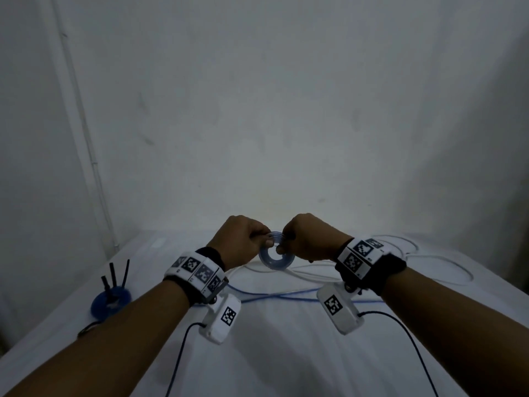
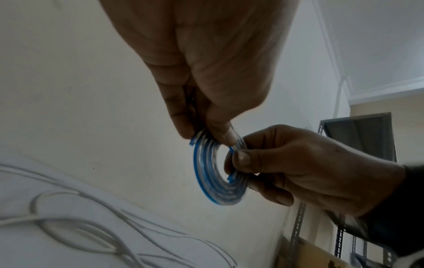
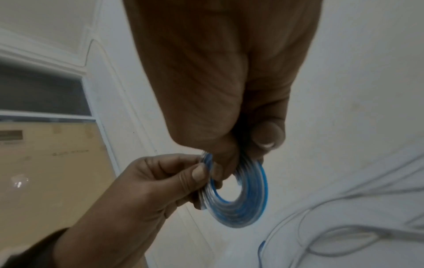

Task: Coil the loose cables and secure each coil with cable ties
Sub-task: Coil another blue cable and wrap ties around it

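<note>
1. White wall [image 1: 257,110] behind, white table [image 1: 272,353] below.
2. Both hands raised over the table centre, close together, each pinching one small flat blue-and-clear coil [image 1: 275,257].
3. Left hand [image 1: 239,240] grips the coil rim at about 10 o'clock, thumb and fingers curled on it.
4. Right hand [image 1: 310,237] pinches the rim at about 2 o'clock.
5. Loose white cable [image 1: 440,260] loops on the table at 3 o'clock of the hands; loose blue cable [image 1: 274,296] runs under the wrists.
6. Blue stand [image 1: 111,300] with black sticks at 8 o'clock.
</note>
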